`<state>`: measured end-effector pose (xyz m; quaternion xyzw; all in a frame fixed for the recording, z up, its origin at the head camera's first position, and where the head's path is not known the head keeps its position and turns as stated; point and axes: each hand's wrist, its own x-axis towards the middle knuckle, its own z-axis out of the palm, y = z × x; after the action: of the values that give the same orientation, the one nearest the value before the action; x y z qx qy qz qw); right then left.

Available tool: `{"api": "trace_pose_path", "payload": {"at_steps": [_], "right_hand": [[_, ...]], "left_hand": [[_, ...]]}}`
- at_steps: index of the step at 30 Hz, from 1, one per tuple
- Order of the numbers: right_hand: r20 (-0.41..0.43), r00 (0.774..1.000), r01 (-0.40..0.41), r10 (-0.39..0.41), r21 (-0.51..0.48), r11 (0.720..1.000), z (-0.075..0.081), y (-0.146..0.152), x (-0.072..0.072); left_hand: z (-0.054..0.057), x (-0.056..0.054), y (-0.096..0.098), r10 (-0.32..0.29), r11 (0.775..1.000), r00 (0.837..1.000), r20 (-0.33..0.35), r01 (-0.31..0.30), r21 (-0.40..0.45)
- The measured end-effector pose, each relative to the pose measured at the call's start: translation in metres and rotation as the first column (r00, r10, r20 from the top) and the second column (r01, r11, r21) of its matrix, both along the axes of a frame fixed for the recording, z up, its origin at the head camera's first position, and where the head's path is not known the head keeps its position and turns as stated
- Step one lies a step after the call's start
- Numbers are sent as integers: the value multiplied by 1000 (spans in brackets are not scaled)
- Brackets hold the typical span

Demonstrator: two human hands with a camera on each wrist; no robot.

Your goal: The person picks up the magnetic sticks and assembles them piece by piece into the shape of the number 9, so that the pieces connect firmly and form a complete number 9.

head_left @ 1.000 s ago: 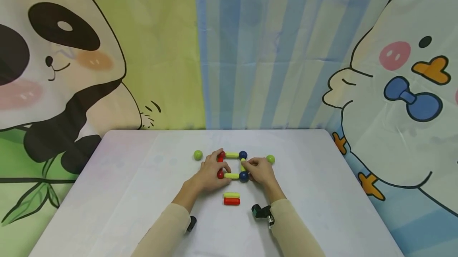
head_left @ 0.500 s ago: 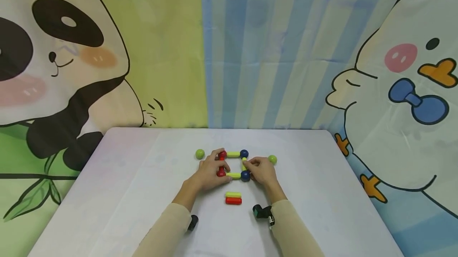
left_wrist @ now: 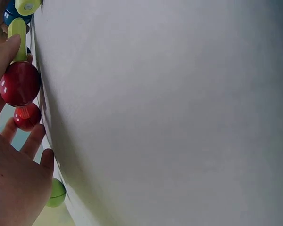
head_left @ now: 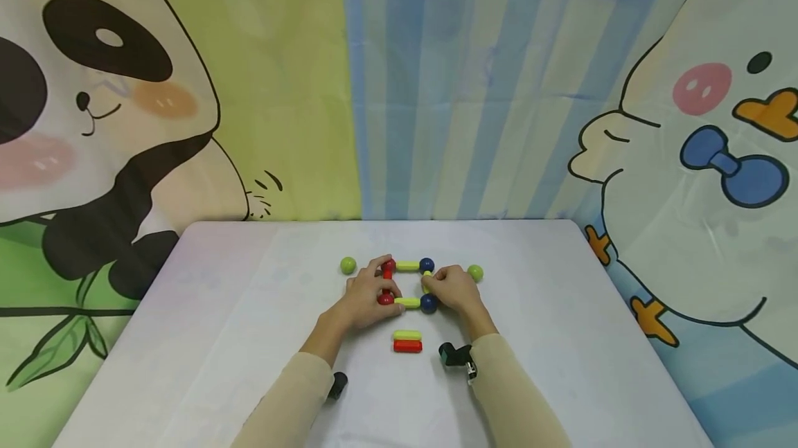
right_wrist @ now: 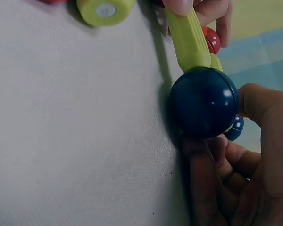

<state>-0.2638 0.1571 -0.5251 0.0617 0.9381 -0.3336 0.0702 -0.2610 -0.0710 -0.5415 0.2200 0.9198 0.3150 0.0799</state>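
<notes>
A square of magnetic rods and balls lies on the table. Its left side has a far red ball (head_left: 389, 265), a red rod and a near red ball (left_wrist: 21, 84). Yellow rods, the far one (head_left: 408, 266) and the near one (head_left: 408, 302), lead to a far blue ball (head_left: 427, 264) and a near blue ball (right_wrist: 203, 102). My left hand (head_left: 364, 299) grips the red side, thumb at the near yellow rod, a finger by the far red ball. My right hand (head_left: 456, 289) pinches the right-hand yellow rod (head_left: 427, 273), partly hidden by the fingertips.
A green ball (head_left: 348, 265) lies left of the square and another green ball (head_left: 476, 273) right of it. A loose yellow rod (head_left: 407, 335) and a loose red rod (head_left: 408, 346) lie side by side in front, between the forearms on the white table (head_left: 249, 309).
The head view shifts slightly. My right hand moves a little farther back along the right-hand yellow rod, while the left hand and the square keep their places.
</notes>
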Motion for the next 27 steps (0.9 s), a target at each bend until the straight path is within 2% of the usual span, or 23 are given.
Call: {"api": "trace_pose_path", "payload": {"at_steps": [5,9,15,21,24,27], "right_hand": [[12,1000,-8,8,-27,1000,0,2,0],[-18,1000,1,-2,-49,999,-3,3,1],[-96,995,-26,20,-61,998,-8,2,3],[-131,991,-24,16,-55,998,-9,2,7],[-126,992,-37,26,-84,996,-10,5,11],[-105,993,-68,52,-156,985,-9,9,16]], "left_hand": [[4,1,0,7,1000,1000,4,-7,1],[5,2,0,9,1000,1000,5,-9,18],[1,2,-5,8,992,998,59,-15,128],[-2,-3,-12,3,960,993,117,-36,279],[-3,-5,-13,-12,953,989,146,-33,302],[-4,-5,-14,-14,958,987,163,-33,285]]}}
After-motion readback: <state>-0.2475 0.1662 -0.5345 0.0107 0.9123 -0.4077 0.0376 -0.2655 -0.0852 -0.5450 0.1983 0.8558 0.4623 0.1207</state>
